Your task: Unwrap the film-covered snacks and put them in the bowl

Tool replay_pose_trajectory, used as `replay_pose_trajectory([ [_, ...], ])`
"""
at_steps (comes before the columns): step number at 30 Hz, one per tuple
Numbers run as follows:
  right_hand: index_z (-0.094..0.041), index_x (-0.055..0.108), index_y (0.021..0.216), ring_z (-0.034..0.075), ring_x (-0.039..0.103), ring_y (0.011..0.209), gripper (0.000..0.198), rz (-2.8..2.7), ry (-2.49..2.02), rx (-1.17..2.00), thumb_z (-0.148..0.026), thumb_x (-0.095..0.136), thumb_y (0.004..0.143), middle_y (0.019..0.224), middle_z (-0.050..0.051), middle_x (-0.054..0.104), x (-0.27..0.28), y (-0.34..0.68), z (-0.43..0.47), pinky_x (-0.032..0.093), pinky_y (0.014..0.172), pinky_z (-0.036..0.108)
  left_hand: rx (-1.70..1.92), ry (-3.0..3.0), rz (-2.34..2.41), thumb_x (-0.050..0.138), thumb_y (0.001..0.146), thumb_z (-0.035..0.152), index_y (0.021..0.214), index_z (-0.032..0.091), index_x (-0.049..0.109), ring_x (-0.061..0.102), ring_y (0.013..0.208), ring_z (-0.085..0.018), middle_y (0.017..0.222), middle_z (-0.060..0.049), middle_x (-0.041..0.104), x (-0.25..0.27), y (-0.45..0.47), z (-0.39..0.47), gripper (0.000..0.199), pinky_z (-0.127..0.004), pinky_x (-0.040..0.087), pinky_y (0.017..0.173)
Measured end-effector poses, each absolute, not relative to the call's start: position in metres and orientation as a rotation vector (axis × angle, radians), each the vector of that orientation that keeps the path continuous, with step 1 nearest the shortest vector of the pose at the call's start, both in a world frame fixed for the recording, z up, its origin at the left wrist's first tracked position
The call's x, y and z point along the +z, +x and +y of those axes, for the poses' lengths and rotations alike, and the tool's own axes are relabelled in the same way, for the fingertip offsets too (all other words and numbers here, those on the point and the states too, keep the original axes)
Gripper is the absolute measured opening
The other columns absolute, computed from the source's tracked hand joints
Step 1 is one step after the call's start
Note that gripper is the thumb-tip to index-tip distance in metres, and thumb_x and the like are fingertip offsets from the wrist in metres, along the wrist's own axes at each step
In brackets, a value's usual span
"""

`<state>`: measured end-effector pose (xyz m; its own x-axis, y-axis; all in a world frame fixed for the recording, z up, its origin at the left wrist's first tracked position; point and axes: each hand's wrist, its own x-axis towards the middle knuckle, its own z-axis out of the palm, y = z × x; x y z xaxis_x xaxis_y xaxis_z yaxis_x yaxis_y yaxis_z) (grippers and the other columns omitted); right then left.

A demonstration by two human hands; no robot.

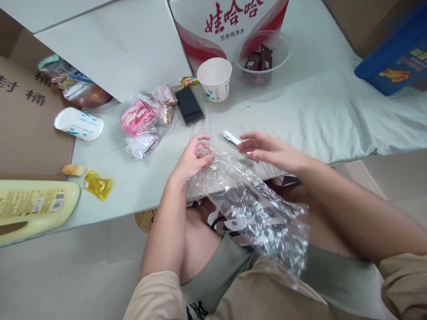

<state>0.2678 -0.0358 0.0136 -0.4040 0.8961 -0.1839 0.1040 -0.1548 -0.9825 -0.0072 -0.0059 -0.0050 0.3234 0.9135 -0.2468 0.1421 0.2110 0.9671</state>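
A clear, crinkled plastic bag [267, 218] hangs from the table edge down over my lap. My left hand [195, 158] pinches its upper end between thumb and fingers. To the right, my right hand [263, 151] is held with the fingers stretched out and apart, holding nothing. Just by its fingertips lies a slim white tool [231, 138], perhaps a folding cutter; its far end is partly hidden by the hand, and I cannot tell whether they touch.
Behind my hands are a black phone [189, 105], a paper cup [215, 80] and a clear bowl [262, 62] with brown packets. Wrapped snacks [140, 118], a tipped cup [79, 124], a yellow wrapper [98, 185] and a yellow jug [36, 206] lie left. A blue container [393, 58] stands right.
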Motion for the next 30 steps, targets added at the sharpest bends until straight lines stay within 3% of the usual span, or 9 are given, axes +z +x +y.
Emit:
replay_pose_trajectory([
  [3, -0.02, 0.056, 0.132, 0.018, 0.07, 0.085, 0.064, -1.538, -1.152, 1.896, -0.033, 0.08, 0.074, 0.11, 0.01, 0.072, 0.014, 0.241, -0.043, 0.059, 0.072, 0.032, 0.705, 1.247, 1.04, 0.086, 0.066, 0.027, 0.119, 0.029, 0.055, 0.053, 0.05, -0.005, 0.101, -0.001, 0.062, -0.003, 0.001, -0.005, 0.062, -0.018, 0.034, 0.039],
  [6, -0.018, 0.064, 0.097, 0.012, 0.062, 0.059, 0.018, -1.595, -1.15, 2.015, -0.027, 0.069, 0.082, 0.077, 0.002, 0.068, 0.017, 0.23, -0.044, 0.05, 0.054, 0.026, 0.945, 1.146, 1.055, 0.088, 0.066, 0.037, 0.122, 0.031, 0.055, 0.066, 0.069, -0.011, 0.11, -0.003, 0.064, -0.007, -0.001, 0.002, 0.066, -0.022, 0.05, 0.055],
  [9, -0.018, 0.061, 0.083, 0.009, 0.059, 0.055, 0.005, -1.539, -1.18, 1.812, -0.023, 0.061, 0.085, 0.07, 0.0, 0.064, 0.018, 0.229, -0.041, 0.049, 0.055, 0.025, 1.25, 0.926, 1.086, 0.075, 0.077, 0.055, 0.116, 0.028, 0.059, 0.072, 0.097, -0.018, 0.118, -0.006, 0.067, -0.009, -0.007, 0.006, 0.05, -0.028, 0.058, 0.08],
  [12, -0.019, 0.06, 0.088, 0.008, 0.059, 0.057, 0.006, -1.476, -1.219, 1.567, -0.024, 0.058, 0.087, 0.077, 0.0, 0.066, 0.016, 0.229, -0.036, 0.052, 0.06, 0.026, 1.01, 0.788, 0.999, 0.067, 0.078, 0.066, 0.108, 0.019, 0.065, 0.072, 0.106, -0.025, 0.116, -0.013, 0.072, -0.005, -0.006, -0.002, 0.056, -0.035, 0.059, 0.088],
  [15, -0.018, 0.061, 0.097, 0.009, 0.061, 0.063, 0.016, -1.448, -1.208, 1.432, -0.032, 0.061, 0.088, 0.088, 0.003, 0.069, 0.013, 0.23, -0.035, 0.055, 0.063, 0.027, 0.648, 0.878, 0.975, 0.078, 0.074, 0.05, 0.108, 0.015, 0.067, 0.075, 0.095, -0.025, 0.106, -0.014, 0.076, -0.001, 0.004, -0.015, 0.051, -0.037, 0.06, 0.084],
  [19, -0.019, 0.062, 0.118, 0.013, 0.067, 0.077, 0.039, -1.471, -1.161, 1.524, -0.032, 0.07, 0.082, 0.114, 0.008, 0.07, 0.006, 0.232, -0.036, 0.06, 0.071, 0.031, 0.683, 1.085, 1.123, 0.073, 0.082, 0.039, 0.1, 0.018, 0.062, 0.074, 0.07, -0.018, 0.078, -0.004, 0.074, -0.004, 0.017, -0.019, 0.03, -0.029, 0.057, 0.066],
  [23, -0.021, 0.066, 0.117, 0.014, 0.066, 0.074, 0.033, -1.485, -1.213, 1.567, -0.024, 0.063, 0.085, 0.11, 0.008, 0.071, -0.002, 0.232, -0.035, 0.062, 0.073, 0.035, 0.719, 1.196, 1.152, 0.071, 0.086, 0.044, 0.104, 0.022, 0.058, 0.069, 0.055, -0.016, 0.066, 0.0, 0.069, -0.008, 0.017, -0.016, 0.031, -0.025, 0.053, 0.052],
  [27, -0.027, 0.065, 0.128, 0.018, 0.066, 0.095, 0.039, -1.44, -1.063, 1.464, -0.026, 0.061, 0.089, 0.129, 0.007, 0.066, 0.002, 0.233, -0.036, 0.061, 0.074, 0.035, 0.754, 1.136, 1.089, 0.072, 0.085, 0.048, 0.108, 0.025, 0.058, 0.063, 0.044, -0.014, 0.061, 0.003, 0.066, -0.003, 0.008, -0.02, 0.035, -0.022, 0.046, 0.041],
  [30, -0.028, 0.075, 0.108, 0.02, 0.065, 0.105, 0.022, -1.484, -0.891, 1.484, -0.03, 0.062, 0.091, 0.132, 0.006, 0.063, 0.007, 0.237, -0.037, 0.06, 0.086, 0.04, 0.805, 1.034, 1.011, 0.076, 0.079, 0.042, 0.101, 0.027, 0.06, 0.064, 0.046, -0.013, 0.064, 0.004, 0.068, 0.001, 0.0, -0.022, 0.031, -0.023, 0.049, 0.042],
])
